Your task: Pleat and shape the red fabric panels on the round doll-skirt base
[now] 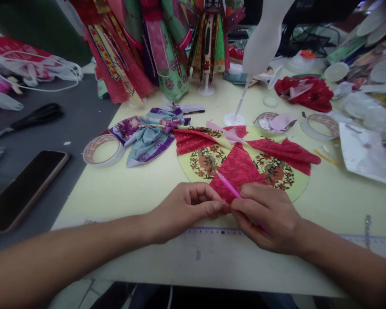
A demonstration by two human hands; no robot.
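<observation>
A round piece of patterned fabric [244,165], pale yellow with red wedges and flower prints, lies flat on the cream table [122,193]. My left hand [186,208] is closed, pinching the near edge of the red wedge. My right hand [265,214] is closed on a thin pink stick [228,185] whose tip rests on the red fabric. The two hands touch at the fabric's near edge. A clear ruler [212,234] lies under my wrists.
A purple and blue folded fabric piece [148,135] and tape rolls [103,150] [320,126] lie beyond. Dressed dolls on stands [167,47] fill the back. A phone [22,189] and black scissors [35,116] lie on the grey mat at left. A white stand [234,116] is behind the fabric.
</observation>
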